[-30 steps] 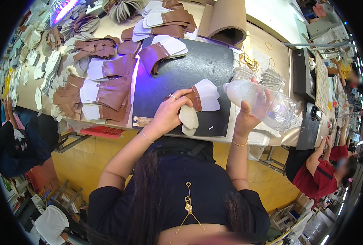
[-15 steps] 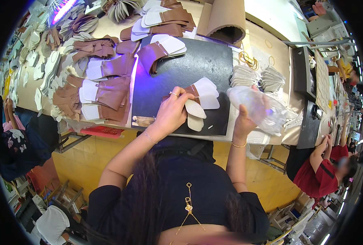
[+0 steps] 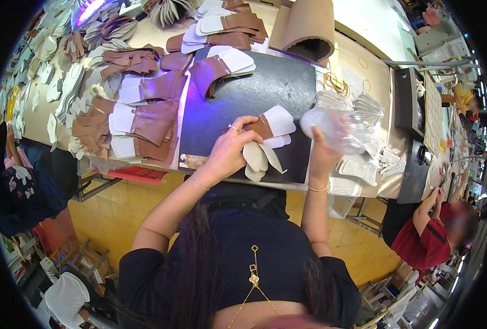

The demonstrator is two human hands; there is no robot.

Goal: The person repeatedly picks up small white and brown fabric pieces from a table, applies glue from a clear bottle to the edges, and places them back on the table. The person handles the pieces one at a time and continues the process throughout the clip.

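Left hand [image 3: 229,152]: fingers closed in a pinch over the brown part of a brown-and-white bundle [image 3: 273,123], white ends fanned out to the right. Pale oval pieces [image 3: 256,156] splay below the same fingers, on the wearer's side; cannot tell if they join the bundle. Right hand [image 3: 323,156]: thumb along the near side of a clear plastic bottle [image 3: 343,131], grip closed round it; other fingers hidden or blurred.

Handling, as a judgement: pieces look loose, so a firm pinch close to the seam should stop them sliding apart. Bottle looks thin-walled; a snug, not crushing, hold seems enough, with its body kept off the pleated pale stacks [image 3: 331,100].

Pose: left forearm slants in from lower left, back of hand up, low over the black board [image 3: 199,123]. Right forearm runs nearly straight up the view, thumb uppermost, just off the board's right edge. Both elbows bent.

Farther out: another brown-and-white bundle [image 3: 218,68] on the board's far left part, brown stacks [image 3: 150,122] beside it to the left, tan roll [image 3: 312,30] beyond, yellow bands [image 3: 336,85] at right.
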